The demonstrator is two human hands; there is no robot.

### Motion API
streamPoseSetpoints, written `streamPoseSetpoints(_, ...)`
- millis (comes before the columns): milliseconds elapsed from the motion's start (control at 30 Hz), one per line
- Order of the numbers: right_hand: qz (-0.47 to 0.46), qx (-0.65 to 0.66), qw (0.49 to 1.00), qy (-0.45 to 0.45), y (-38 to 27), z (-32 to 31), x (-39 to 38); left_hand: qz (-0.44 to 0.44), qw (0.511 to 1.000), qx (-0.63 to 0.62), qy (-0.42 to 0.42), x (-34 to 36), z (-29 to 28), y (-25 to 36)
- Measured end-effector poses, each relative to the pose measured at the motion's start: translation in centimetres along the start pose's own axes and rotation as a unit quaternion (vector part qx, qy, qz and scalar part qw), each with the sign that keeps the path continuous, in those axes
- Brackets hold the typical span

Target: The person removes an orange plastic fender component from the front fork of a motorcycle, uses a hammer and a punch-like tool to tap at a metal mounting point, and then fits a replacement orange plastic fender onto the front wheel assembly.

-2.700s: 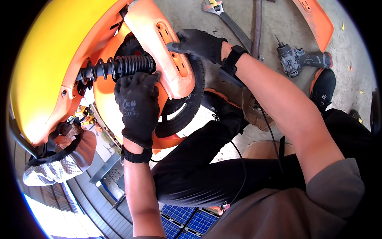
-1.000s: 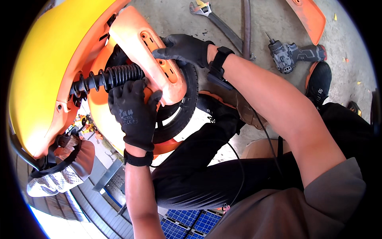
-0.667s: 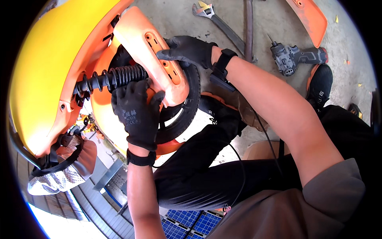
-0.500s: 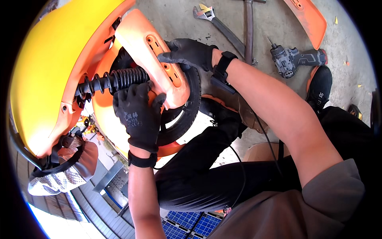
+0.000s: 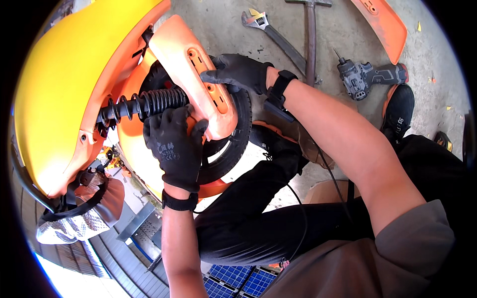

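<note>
1. Orange cover (image 5: 179, 55): long, with a rounded end and a slotted recess along its face. It sits at the wheel, in front of part of the black tyre (image 5: 243, 116), and slants from upper left to lower right in view.
2. Right hand (image 5: 238, 73), black-gloved: at the cover's outer edge. Thumb laid over the face by the recess, other fingers at or behind the edge; it clasps the cover there. Fingertips partly hidden.
3. Left hand (image 5: 175, 149), black-gloved, back of the hand facing the camera: just below the coil spring (image 5: 149, 104), at the cover's inner edge. Fingers bent, thumb near the cover's lower end. Fingertips out of sight; cannot tell whether they grip anything.
4. Coil spring: black, running from the yellow body panel (image 5: 64, 79) side toward the cover; its near end lies beside the left fingers.
5. Black straps on both wrists; the right strap (image 5: 279, 94) carries a flat dark unit.
6. Concrete floor, upper right: adjustable wrench (image 5: 285, 45) and hammer (image 5: 311, 47) close together, lower handle ends near each other. Grey power drill (image 5: 365, 77) to their right, bit pointing up and left. Second orange panel (image 5: 388, 32) above the drill.
7. Lower edge of view: blue gridded surfaces (image 5: 231, 275).
</note>
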State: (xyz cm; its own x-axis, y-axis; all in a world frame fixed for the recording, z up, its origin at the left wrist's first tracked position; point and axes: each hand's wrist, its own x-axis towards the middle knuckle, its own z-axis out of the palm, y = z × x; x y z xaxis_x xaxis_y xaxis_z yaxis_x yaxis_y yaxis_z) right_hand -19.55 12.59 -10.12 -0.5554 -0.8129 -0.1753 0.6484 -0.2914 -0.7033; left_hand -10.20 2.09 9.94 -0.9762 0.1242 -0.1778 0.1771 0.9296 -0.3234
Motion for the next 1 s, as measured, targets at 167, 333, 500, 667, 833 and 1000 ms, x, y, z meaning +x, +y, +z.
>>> streamPoseSetpoints(167, -0.028, 0.027, 0.999, -0.013, 0.8, -0.1, 0.9, -0.002, 1.0, 0.001, -0.008, 0.3, -0.2, 0.3)
streamPoseSetpoints(333, -0.012, 0.043, 0.999, -0.006, 1.0, -0.3, 1.0, -0.011, 1.0, -0.004, -0.01, 0.3, -0.1, 0.3)
streamPoseSetpoints(500, -0.022, 0.05, 0.998, -0.002, 1.2, -0.3, 1.2, -0.014, 1.0, -0.008, -0.012, 0.3, -0.1, 0.2)
streamPoseSetpoints(667, -0.004, 0.025, 1.0, -0.018, -0.1, -0.1, 0.3, -0.014, 1.0, -0.006, -0.013, 0.2, -0.1, 0.1)
streamPoseSetpoints(833, -0.027, 0.091, 0.995, -0.02, 0.8, 0.0, 0.8, -0.007, 1.0, -0.006, -0.011, 0.3, -0.1, 0.2)
streamPoseSetpoints(1000, -0.024, 0.079, 0.996, -0.027, 1.1, -0.2, 1.1, -0.008, 1.0, 0.005, -0.009, 0.3, -0.1, 0.1)
